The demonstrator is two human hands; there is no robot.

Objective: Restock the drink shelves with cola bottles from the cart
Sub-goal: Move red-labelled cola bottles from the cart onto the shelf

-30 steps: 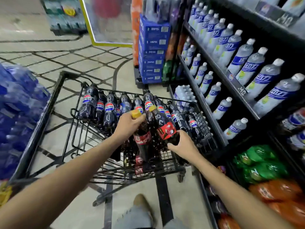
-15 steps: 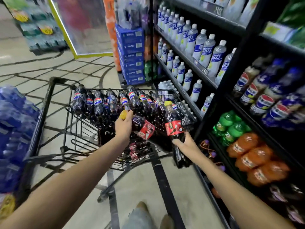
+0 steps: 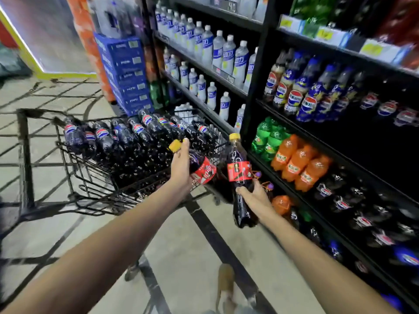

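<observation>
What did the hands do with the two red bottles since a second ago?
The right hand lifted the upright bottle out of the cart and carried it right, up to the shelves. The left hand raised the tilted bottle, which is still over the cart. Both hands kept their grip. The blue-label bottles stayed in the cart.

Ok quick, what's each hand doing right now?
Left hand: grips the tilted cola bottle near its neck.
Right hand: grips the upright cola bottle low down.
</observation>
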